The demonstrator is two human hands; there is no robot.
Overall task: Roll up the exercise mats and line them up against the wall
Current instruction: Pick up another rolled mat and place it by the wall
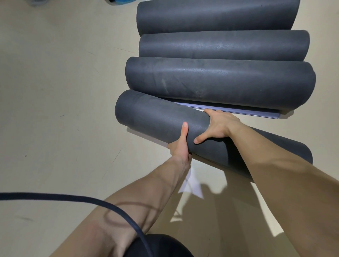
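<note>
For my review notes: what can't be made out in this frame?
Head view only.
The wall: outside the frame, so line-up unjudgeable.
The right hand: most fingers hidden behind the held mat.
The farthest mat: upper side cut by top edge.
The blue object: cropped at top edge, unidentifiable.

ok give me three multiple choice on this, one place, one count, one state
1. Where is the held mat?
A. askew at the row's near end
B. between two others
C. leaning on a wall

2. How many rolled mats show?
A. two
B. four
C. six

3. How is the held mat gripped?
A. by one hand
B. by no hand
C. by both hands

Key: 1 A, it slants closest to the person; 2 B, three in a row plus the held one; 3 C, the left hand and right hand both curl round it.
</note>
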